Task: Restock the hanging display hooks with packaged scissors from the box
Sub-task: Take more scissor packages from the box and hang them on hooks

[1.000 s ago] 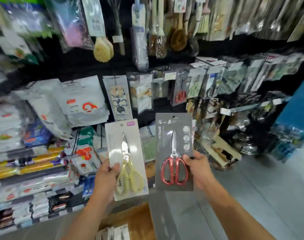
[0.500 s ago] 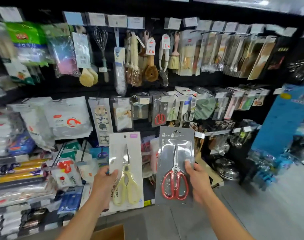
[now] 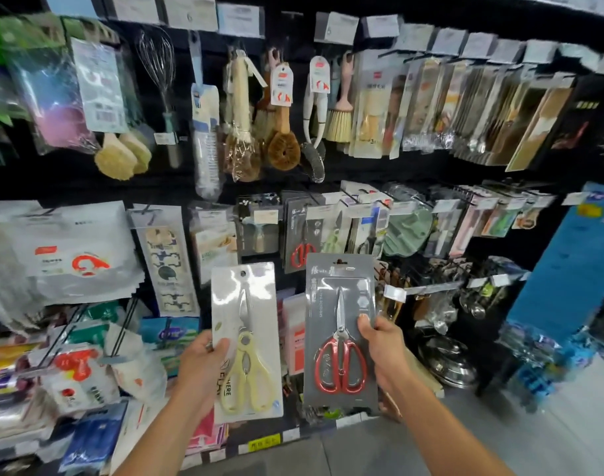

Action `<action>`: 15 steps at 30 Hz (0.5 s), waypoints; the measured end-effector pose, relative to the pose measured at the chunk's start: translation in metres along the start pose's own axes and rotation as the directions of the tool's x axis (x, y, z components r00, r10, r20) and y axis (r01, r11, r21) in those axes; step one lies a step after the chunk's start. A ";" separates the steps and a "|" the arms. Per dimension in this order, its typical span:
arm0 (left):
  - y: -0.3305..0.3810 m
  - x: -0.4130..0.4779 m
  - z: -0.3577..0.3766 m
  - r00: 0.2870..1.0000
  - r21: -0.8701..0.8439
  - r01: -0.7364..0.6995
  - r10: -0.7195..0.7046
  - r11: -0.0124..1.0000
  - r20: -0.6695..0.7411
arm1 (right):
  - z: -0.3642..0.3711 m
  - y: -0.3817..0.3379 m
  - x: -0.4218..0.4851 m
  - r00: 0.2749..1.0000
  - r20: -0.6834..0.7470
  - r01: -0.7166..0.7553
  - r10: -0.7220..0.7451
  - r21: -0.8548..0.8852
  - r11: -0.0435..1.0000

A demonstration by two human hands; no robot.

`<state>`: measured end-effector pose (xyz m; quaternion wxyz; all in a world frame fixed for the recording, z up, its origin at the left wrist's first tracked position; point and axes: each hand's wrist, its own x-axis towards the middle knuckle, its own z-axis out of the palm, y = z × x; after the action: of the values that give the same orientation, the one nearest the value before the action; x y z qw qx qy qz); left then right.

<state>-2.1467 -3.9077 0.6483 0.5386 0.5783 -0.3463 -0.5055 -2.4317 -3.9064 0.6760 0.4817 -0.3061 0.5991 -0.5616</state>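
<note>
Packs rose toward hanging scissors row (image 3: 302,235). Your left hand (image 3: 204,365) pinches cream-scissors pack (image 3: 247,341), right hand (image 3: 383,352) pinches red-scissors pack (image 3: 341,331); edge grips may slip threading holes.

A wire whisk (image 3: 156,60) is hanging in the top row, with two round, pale scrub brushes (image 3: 122,156) dangling just below it to the left. Further right, a brown fibre pot brush (image 3: 283,146) is hanging under a red-and-white tag, and beyond it a pink-handled dish brush (image 3: 340,121). White price labels (image 3: 190,12) are lining the top edge. At the left, white pouches with a red logo (image 3: 70,255) are hanging in a stack. Shiny steel lids (image 3: 444,362) are lying low at the right, near a blue panel (image 3: 568,269) rising beside the grey floor (image 3: 499,441).
</note>
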 end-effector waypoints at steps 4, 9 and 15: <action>0.001 0.047 0.024 0.999 -0.016 0.024 -0.024 1.000 -0.030 | 0.013 -0.005 0.065 1.000 0.020 0.001 0.000 -0.033 0.999; 0.003 0.088 0.047 0.999 -0.015 0.018 -0.018 1.000 -0.026 | 0.023 -0.003 0.128 1.000 -0.030 -0.005 -0.002 -0.235 0.972; -0.001 0.102 0.063 0.997 0.010 0.016 -0.015 1.000 -0.082 | 0.037 -0.005 0.182 1.000 -0.011 -0.029 0.028 -0.160 0.987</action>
<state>-2.1816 -4.0217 0.6318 0.5454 0.6038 -0.3222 -0.4838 -2.4615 -4.0861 0.6420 0.4611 -0.3329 0.6486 -0.5059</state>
